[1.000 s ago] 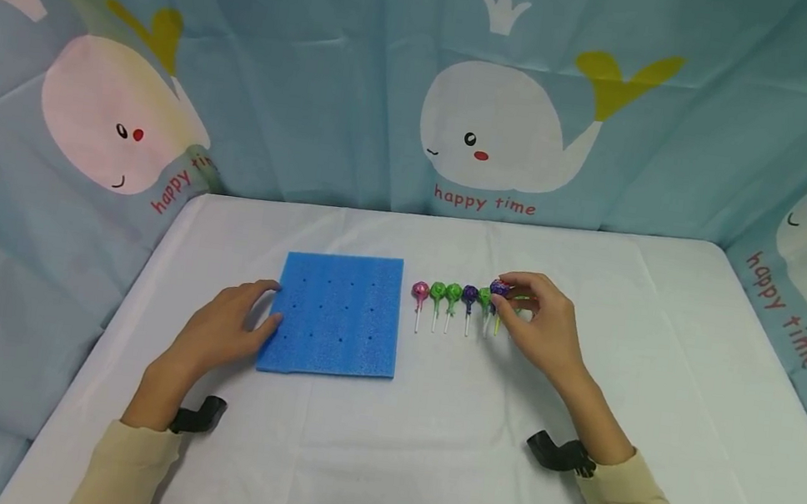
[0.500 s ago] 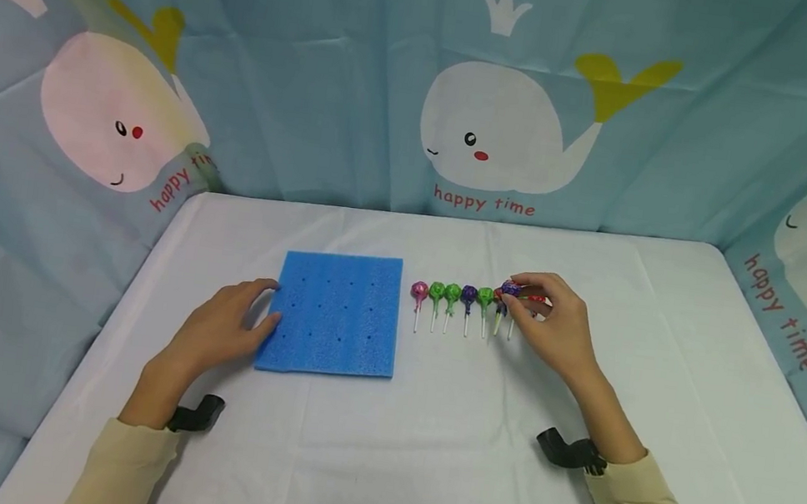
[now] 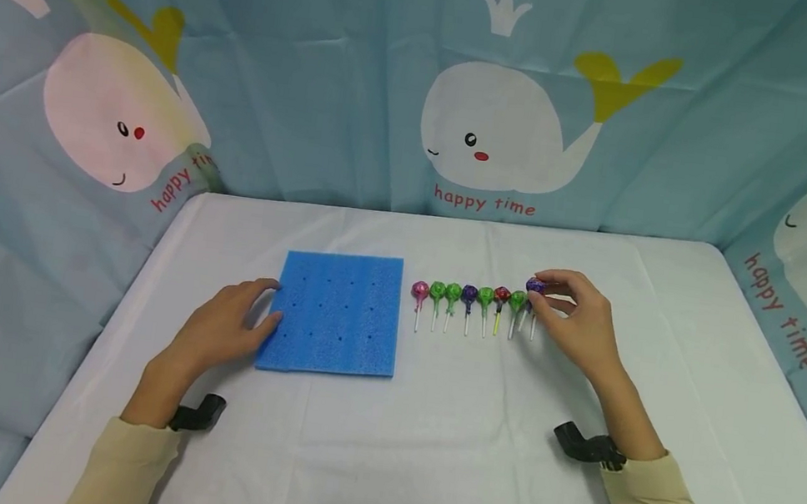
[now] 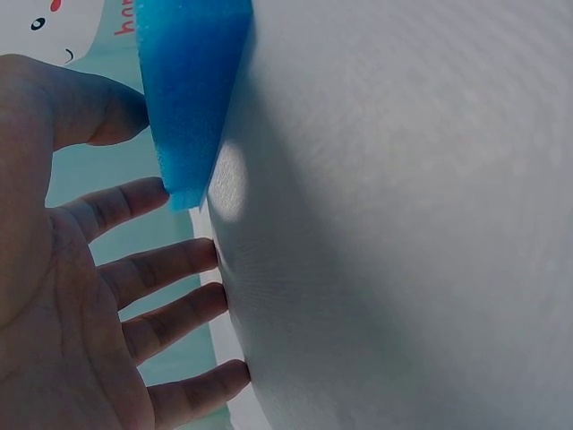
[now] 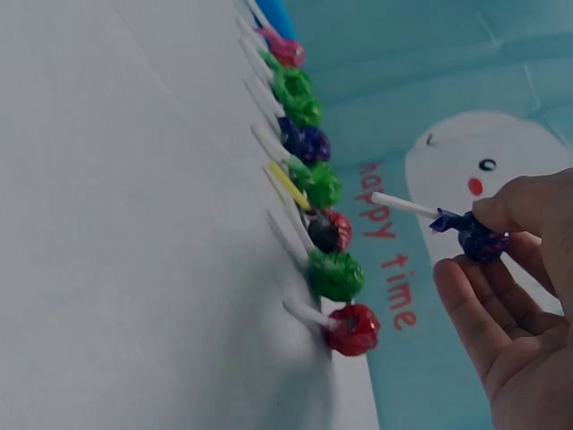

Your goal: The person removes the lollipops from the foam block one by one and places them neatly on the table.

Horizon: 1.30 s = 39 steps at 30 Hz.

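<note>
Between thumb and fingers my right hand pinches a purple-wrapped lollipop by its wrapped head, the white stick pointing free. It is raised off the table at the right end of a row of lollipops, where the hand partly covers a red lollipop. Pink, green, purple and red ones lie in that row, sticks toward me. At the left edge of a blue foam board with small holes, my left hand touches the side with thumb and forefinger, fingers spread and fairly straight.
A white cloth covers the table. Behind it hangs a blue curtain printed with whales. The foam board lies flat just left of the lollipop row. A black wrist mount sits on each forearm.
My right hand has moved to the right with the purple lollipop, from over the row to its right end, uncovering the red and green lollipops. My left hand stays at the board's edge.
</note>
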### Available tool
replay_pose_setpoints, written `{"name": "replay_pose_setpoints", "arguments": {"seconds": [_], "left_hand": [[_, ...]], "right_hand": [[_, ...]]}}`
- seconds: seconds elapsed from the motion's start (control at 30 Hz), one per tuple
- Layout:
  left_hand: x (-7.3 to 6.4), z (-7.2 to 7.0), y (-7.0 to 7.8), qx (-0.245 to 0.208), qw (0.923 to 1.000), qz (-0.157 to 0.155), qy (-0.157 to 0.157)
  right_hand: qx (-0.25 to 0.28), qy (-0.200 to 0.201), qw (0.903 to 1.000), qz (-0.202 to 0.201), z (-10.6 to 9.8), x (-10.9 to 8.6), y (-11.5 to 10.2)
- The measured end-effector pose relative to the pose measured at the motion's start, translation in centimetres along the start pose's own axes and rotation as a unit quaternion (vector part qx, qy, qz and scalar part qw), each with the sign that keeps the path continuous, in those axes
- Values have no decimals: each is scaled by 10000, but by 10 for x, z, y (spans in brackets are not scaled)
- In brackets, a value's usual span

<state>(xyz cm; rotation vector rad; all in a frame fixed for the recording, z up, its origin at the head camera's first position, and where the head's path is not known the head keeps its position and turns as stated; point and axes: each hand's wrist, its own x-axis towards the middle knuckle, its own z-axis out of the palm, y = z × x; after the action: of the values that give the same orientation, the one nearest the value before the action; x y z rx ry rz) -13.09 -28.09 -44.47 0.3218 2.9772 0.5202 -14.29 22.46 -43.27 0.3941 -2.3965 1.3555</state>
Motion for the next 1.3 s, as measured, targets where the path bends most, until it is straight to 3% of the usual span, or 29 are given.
{"name": "replay_pose_setpoints", "arguments": {"seconds": [0.8,1.3], "left_hand": [[0,3,-1,53,10000,-35,-19],[1,1,-2,92,10000,-28,-22]], "right_hand": [[-901,-357,9922,785,-27,2,29],[-1230,-607,9840,1142,-28,0,41]]}}
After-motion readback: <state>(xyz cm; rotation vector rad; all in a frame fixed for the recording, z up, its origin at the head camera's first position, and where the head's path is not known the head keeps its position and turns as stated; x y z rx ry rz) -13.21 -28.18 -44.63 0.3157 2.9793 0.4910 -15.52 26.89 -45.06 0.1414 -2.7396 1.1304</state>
